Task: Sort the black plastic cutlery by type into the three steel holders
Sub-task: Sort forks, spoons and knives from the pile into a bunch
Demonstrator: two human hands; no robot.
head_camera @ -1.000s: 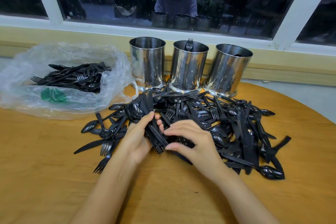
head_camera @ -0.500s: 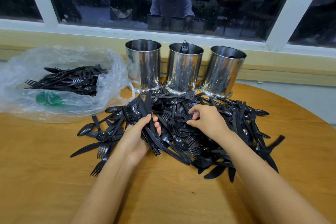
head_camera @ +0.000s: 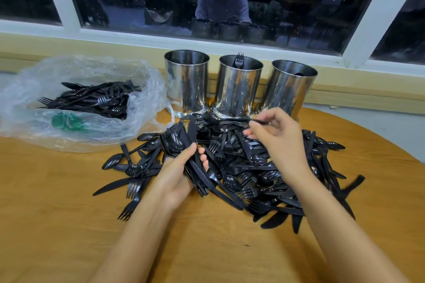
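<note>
A heap of black plastic cutlery (head_camera: 241,167) lies on the wooden table (head_camera: 46,225), in front of three steel holders. A fork stands in the middle holder (head_camera: 239,89). The left holder (head_camera: 186,82) shows nothing above its rim, and something dark sits inside the right holder (head_camera: 292,89). My left hand (head_camera: 177,174) grips a bundle of knives (head_camera: 195,163) at the heap's left side. Above the heap's far edge, my right hand (head_camera: 278,135) pinches one thin black piece (head_camera: 259,122) that lies level; its type is unclear.
A clear plastic bag (head_camera: 76,103) holding more black cutlery and something green lies at the left. Behind the holders run a yellow sill and a dark window. The table's round edge curves off at the right.
My right hand has gone from the heap's near middle up and back toward the holders, now pinching one piece. My left hand has kept its bundle of knives in place.
</note>
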